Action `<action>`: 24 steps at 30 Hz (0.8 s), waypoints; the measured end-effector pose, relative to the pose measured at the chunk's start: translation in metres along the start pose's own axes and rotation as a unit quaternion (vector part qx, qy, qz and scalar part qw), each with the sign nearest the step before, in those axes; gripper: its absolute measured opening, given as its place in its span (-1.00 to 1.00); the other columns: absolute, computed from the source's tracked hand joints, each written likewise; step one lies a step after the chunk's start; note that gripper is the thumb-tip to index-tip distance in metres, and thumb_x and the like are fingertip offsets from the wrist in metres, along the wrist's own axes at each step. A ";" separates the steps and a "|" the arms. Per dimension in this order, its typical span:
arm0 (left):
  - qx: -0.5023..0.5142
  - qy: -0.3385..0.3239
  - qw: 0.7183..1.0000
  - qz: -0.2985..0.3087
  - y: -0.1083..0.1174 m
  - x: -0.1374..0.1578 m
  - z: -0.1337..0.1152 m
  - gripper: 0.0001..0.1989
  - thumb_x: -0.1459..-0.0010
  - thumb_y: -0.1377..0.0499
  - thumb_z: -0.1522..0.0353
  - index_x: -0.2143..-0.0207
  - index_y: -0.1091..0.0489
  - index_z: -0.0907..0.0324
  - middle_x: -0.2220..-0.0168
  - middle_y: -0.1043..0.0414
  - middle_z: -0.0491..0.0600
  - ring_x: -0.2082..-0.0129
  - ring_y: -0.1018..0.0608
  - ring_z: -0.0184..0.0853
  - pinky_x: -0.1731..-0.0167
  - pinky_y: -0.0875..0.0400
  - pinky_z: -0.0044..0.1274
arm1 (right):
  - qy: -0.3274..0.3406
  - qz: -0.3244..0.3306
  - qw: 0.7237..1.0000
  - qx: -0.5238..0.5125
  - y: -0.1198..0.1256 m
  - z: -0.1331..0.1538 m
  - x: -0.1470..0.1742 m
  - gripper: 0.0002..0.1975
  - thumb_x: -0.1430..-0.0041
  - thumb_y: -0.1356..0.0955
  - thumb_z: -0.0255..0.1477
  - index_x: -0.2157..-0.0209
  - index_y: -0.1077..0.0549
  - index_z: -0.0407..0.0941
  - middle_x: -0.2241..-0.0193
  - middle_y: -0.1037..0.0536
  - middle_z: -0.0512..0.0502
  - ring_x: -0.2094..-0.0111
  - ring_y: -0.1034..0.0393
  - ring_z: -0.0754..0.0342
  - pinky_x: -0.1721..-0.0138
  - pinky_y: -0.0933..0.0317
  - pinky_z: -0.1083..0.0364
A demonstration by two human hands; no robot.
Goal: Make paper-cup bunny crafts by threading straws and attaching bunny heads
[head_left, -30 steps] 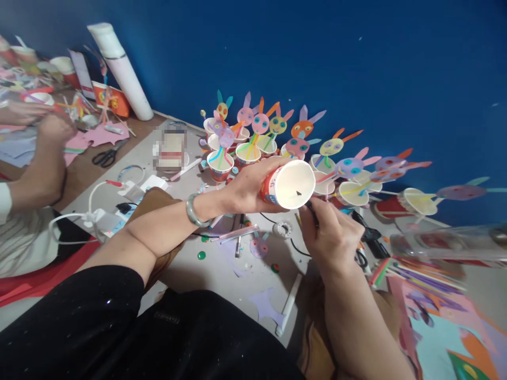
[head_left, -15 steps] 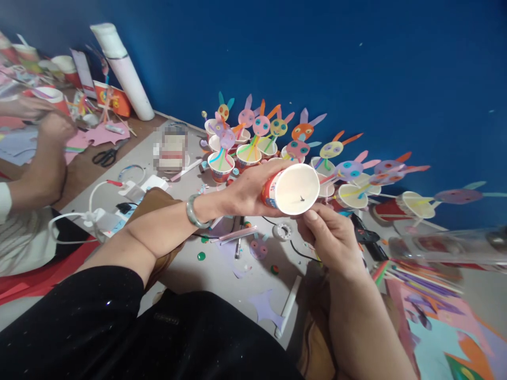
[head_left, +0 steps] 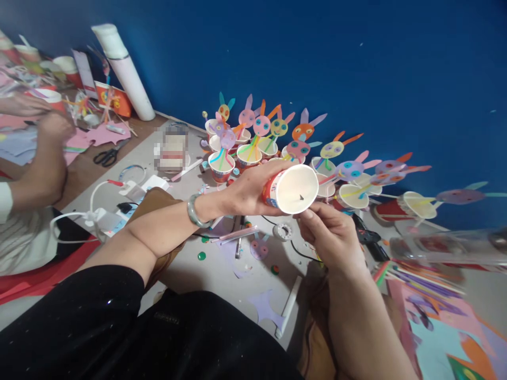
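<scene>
Grasping a tilted red printed paper cup (head_left: 293,182) in the left hand (head_left: 249,190) above the surface (head_left: 257,279); curling the right hand (head_left: 330,232) at its lower rim, cannot tell around what. Apparently working on the cup's side at a small dark spot (head_left: 301,198) inside, next calling for a steady hold and light pressure. Facing, farther off, rabbit-faced paper cups (head_left: 331,150) before the blue wall (head_left: 277,47).
</scene>
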State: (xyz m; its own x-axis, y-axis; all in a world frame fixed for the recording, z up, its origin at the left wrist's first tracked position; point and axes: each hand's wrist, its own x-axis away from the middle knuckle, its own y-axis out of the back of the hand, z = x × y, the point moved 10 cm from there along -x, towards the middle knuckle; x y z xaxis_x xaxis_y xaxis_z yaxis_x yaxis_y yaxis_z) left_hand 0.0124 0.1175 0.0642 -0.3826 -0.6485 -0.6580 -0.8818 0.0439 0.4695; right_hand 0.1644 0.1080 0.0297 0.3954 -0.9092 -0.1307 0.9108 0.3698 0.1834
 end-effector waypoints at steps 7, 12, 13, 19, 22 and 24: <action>-0.009 0.042 0.999 -0.008 0.003 -0.001 0.008 -0.04 0.04 -0.39 -0.19 -0.28 -0.29 0.10 -0.25 -0.46 0.16 -0.25 -0.50 0.06 -0.28 -0.45 -0.14 | 0.232 -0.125 0.905 0.335 0.002 0.049 0.015 -0.83 -0.36 -0.39 -0.31 0.26 -0.55 -0.10 0.50 -0.55 -0.05 0.53 -0.38 0.12 0.45 -0.24 0.13; -0.007 0.047 0.999 -0.013 0.004 -0.001 0.008 -0.01 0.08 -0.40 -0.20 -0.28 -0.30 0.12 -0.25 -0.47 0.16 -0.25 -0.50 0.08 -0.28 -0.45 -0.11 | 0.262 -0.139 0.880 0.370 0.000 0.052 0.019 -0.82 -0.39 -0.36 -0.31 0.22 -0.54 -0.11 0.48 -0.57 -0.09 0.54 -0.41 0.11 0.46 -0.24 0.13; -0.007 0.042 0.999 -0.017 0.004 -0.001 0.006 -0.04 0.04 -0.38 -0.19 -0.28 -0.29 0.12 -0.25 -0.46 0.15 -0.25 -0.50 0.06 -0.29 -0.44 -0.12 | 0.253 -0.131 0.890 0.355 0.000 0.051 0.018 -0.81 -0.39 -0.36 -0.30 0.24 -0.54 -0.10 0.51 -0.55 -0.05 0.56 -0.37 0.13 0.48 -0.22 0.13; -0.001 0.007 1.000 -0.021 0.005 -0.001 -0.003 -0.08 -0.01 -0.39 -0.12 -0.29 -0.26 0.14 -0.23 -0.47 0.18 -0.24 -0.52 0.02 -0.29 -0.45 -0.15 | 0.132 -0.047 0.972 0.187 -0.001 0.032 0.006 -0.63 -0.43 -0.31 -0.11 0.33 -0.49 -0.09 0.64 -0.35 0.08 0.65 -0.15 0.19 0.57 -0.09 0.15; -0.011 0.030 0.999 -0.006 0.002 -0.003 0.001 -0.02 0.08 -0.43 -0.14 -0.27 -0.28 0.13 -0.23 -0.48 0.17 -0.24 -0.53 0.02 -0.29 -0.47 -0.15 | 0.100 0.015 0.987 0.122 -0.008 0.029 0.002 -0.48 -0.43 -0.27 -0.01 0.49 -0.39 -0.09 0.70 -0.28 0.08 0.67 -0.09 0.21 0.61 -0.04 0.15; -0.014 0.052 0.999 0.003 0.000 -0.003 0.004 0.01 0.14 -0.45 -0.17 -0.26 -0.29 0.12 -0.24 -0.48 0.15 -0.23 -0.53 0.04 -0.28 -0.48 -0.15 | 0.092 0.042 0.989 0.105 -0.012 0.029 0.001 -0.41 -0.43 -0.25 0.02 0.57 -0.32 -0.09 0.72 -0.27 0.07 0.68 -0.08 0.21 0.61 -0.03 0.15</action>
State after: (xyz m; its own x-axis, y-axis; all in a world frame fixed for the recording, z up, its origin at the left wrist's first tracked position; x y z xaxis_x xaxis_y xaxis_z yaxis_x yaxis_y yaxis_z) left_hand 0.0119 0.1225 0.0639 -0.3565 -0.7236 -0.5911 -0.8709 0.0283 0.4906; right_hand 0.1508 0.0972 0.0559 0.5013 -0.8195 -0.2777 0.8365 0.3768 0.3979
